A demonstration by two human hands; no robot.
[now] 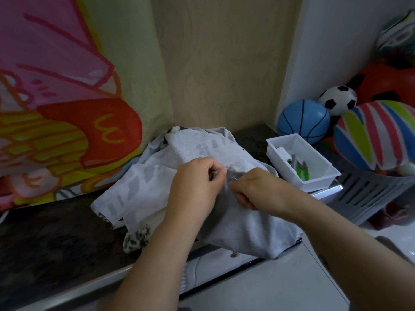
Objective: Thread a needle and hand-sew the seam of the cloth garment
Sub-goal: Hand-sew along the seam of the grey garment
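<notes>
Cloth fills the middle of the view: a pale grey-white garment (pixel 195 144) with faint grey printed marks lies crumpled on the dark mottled counter (pixel 56 239), and its near edge hangs over the counter's front lip. Both bare hands meet above the garment's centre. The left hand (pixel 195 185) has its fingers curled in, thumb and fingertips pinching a raised fold of the fabric. The right hand (pixel 256 189), just beside it, is curled too and grips the same bunched fold from the other side. Whether a needle sits between the fingertips is too small to tell.

Near the garment's right side stands a white plastic tray (pixel 323 178) holding green-handled thread snips (pixel 301 170) and a white spool (pixel 283 152). Behind the tray rest a blue basketball (pixel 303 122) and a small soccer ball (pixel 338 99). A large striped ball (pixel 377 133) sits in a grey slotted basket (pixel 368 191). At the left hangs a pink and orange cartoon-printed cloth (pixel 67 108).
</notes>
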